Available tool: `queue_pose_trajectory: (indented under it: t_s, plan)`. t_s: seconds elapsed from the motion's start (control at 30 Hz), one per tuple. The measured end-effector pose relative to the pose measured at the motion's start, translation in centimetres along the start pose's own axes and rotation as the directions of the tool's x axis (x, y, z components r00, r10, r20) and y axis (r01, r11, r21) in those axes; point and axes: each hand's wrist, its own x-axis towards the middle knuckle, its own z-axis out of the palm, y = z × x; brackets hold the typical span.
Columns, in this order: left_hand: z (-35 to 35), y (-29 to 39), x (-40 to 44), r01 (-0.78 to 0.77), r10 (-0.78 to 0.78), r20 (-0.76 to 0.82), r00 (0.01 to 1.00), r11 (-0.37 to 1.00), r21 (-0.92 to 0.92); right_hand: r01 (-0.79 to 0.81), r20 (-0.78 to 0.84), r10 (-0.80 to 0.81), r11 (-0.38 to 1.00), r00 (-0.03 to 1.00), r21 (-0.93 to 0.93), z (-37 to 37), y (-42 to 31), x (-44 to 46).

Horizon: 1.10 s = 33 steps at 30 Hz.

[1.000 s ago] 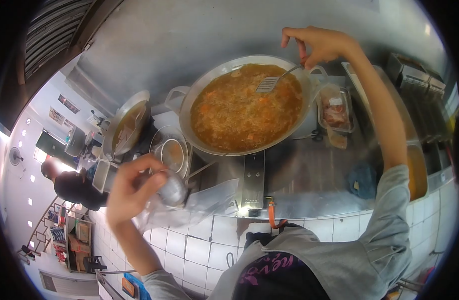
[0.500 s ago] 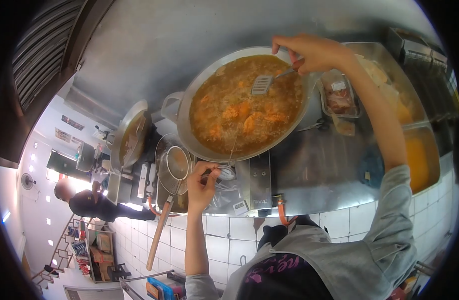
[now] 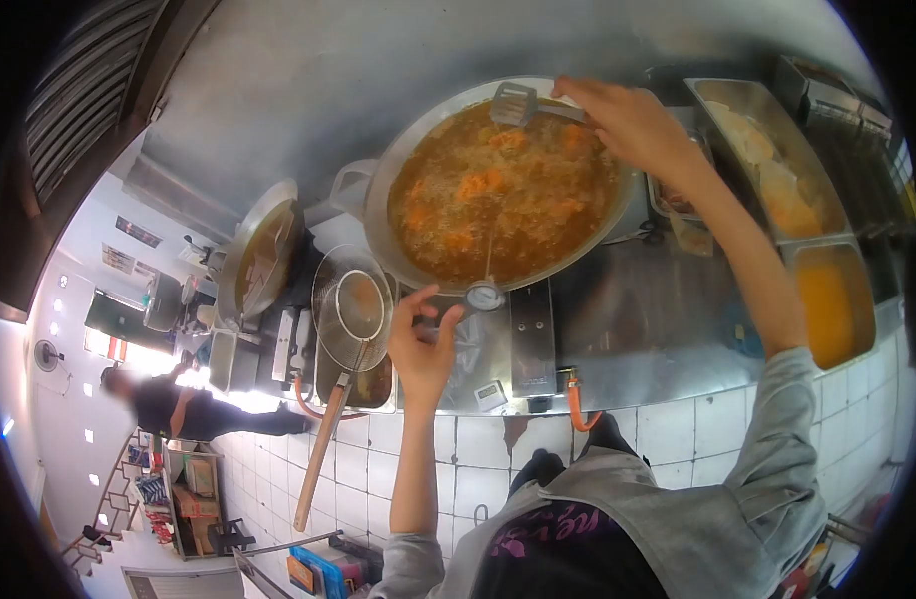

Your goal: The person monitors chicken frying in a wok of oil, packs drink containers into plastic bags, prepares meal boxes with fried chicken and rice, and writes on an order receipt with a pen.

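- Oil, brown and bubbling (image 3: 538,235), could spit onto the bare right hand (image 3: 643,135), which reaches over the pan's far edge; a jolt of the spatula might be enough to cause it.
- Round dial thermometer with a thin metal probe (image 3: 485,296), just beside the left hand's thumb tip, could slip or tip if nudged, since its probe leans into the oil over the near rim.
- Left hand (image 3: 421,349) might be burned on the metal rim just ahead of its fingers, should it drift forward while attention is on the dial.
- Long wooden strainer handle (image 3: 321,454), jutting past the table (image 3: 658,329) to the left of that forearm, could be caught by a sleeve, dragging the mesh along.
- Left fingers stand partly spread, thumb and forefinger apart; from where I stand I can't tell whether they grip the thermometer's edge.
- Right fingers are closed around the handle of the slotted grey metal spatula (image 3: 514,103), forefinger stretched out; its blade sits to their left, by the far rim.
- Wide, two-handled silver metal pan (image 3: 376,215) lies between the two sets of fingers, and ragged orange pieces (image 3: 481,183) show amid the foam, brighter than the oil around them.
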Motion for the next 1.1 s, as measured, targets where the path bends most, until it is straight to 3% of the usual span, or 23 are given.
queue_pose_trajectory:
  t_s: [0.07,0.17,0.23,0.33,0.47,0.5,0.53,0.57,0.6,0.63,0.77,0.83,0.87,0.9,0.97,1.0,1.03,1.1]
  plan:
    - [-2.1,-1.5,-2.1,0.027,-0.042,-0.058,0.997,0.973,-0.227,0.079,-0.087,-0.083,0.996,0.993,-0.046,1.0,-1.3,0.0]
    - [-6.4,-5.1,-5.3,0.082,-0.131,-0.119,0.984,0.932,-0.352,0.005,-0.028,-0.002,0.995,1.000,0.098,1.8,-5.4,0.3]
    - [-9.7,-6.4,-7.4,0.100,-0.152,-0.125,0.980,0.931,-0.352,0.047,-0.178,0.006,0.955,0.984,0.292,3.2,-11.2,0.4]
    - [-14.3,-8.3,-10.3,0.225,-0.257,-0.020,0.966,0.878,-0.422,0.079,-0.199,0.015,0.887,0.980,0.455,5.9,-20.8,0.2]
    - [-18.2,-12.3,-13.8,0.258,-0.247,0.082,0.966,0.866,-0.428,-0.035,-0.038,0.066,0.839,0.997,0.542,16.5,-33.0,-1.7]
    - [-19.1,-12.4,-14.5,0.280,-0.260,0.104,0.960,0.870,-0.406,-0.181,0.200,0.076,0.792,0.977,0.584,17.3,-35.5,-2.5]
    - [-20.2,-12.1,-15.1,0.339,-0.303,0.153,0.941,0.866,-0.367,-0.186,0.216,0.076,0.812,0.973,0.553,20.2,-37.5,-3.9]
    - [-20.6,-12.6,-15.7,0.328,-0.288,0.159,0.944,0.870,-0.368,-0.279,0.353,0.103,0.823,0.930,0.495,20.8,-39.4,-4.6]
    - [-20.8,-13.2,-16.5,0.389,-0.330,0.209,0.921,0.817,-0.426,-0.235,0.246,0.128,0.847,0.961,0.476,24.4,-40.7,-6.2]
    - [-20.9,-13.6,-17.0,0.453,-0.367,0.266,0.891,0.756,-0.474,-0.247,0.241,0.146,0.845,0.960,0.475,26.2,-41.4,-7.2]
    - [-19.8,-13.1,-18.3,0.554,-0.381,0.411,0.828,0.667,-0.498,-0.355,0.327,0.217,0.817,0.920,0.454,29.0,-41.8,-10.9]
    - [-18.1,-12.4,-19.1,0.567,-0.339,0.486,0.806,0.680,-0.465,-0.182,0.133,0.134,0.853,0.982,0.489,27.4,-40.7,-13.0]
    - [-16.9,-11.5,-19.4,0.579,-0.328,0.505,0.799,0.649,-0.494,-0.147,-0.023,0.175,0.884,0.984,0.444,26.3,-39.9,-14.2]
    - [-15.5,-10.4,-19.6,0.589,-0.308,0.529,0.791,0.618,-0.521,-0.182,-0.033,0.216,0.890,0.976,0.419,24.0,-38.6,-15.7]
    - [-11.6,-9.2,-20.3,0.581,-0.209,0.591,0.779,0.594,-0.556,-0.312,0.118,0.394,0.476,0.912,0.822,16.9,-35.3,-20.2]
    - [-9.5,-8.1,-20.6,0.559,-0.170,0.608,0.776,0.631,-0.538,-0.443,0.271,0.480,0.292,0.835,0.848,13.1,-33.7,-23.2]
    - [-7.1,-6.6,-21.2,0.537,-0.125,0.629,0.767,0.662,-0.523,-0.464,0.247,0.543,0.307,0.802,0.831,10.2,-32.1,-26.6]
    - [-2.6,-1.6,-22.8,0.585,-0.001,0.735,0.678,0.606,-0.539,-0.333,0.080,0.480,0.469,0.873,0.818,4.2,-30.0,-33.8]
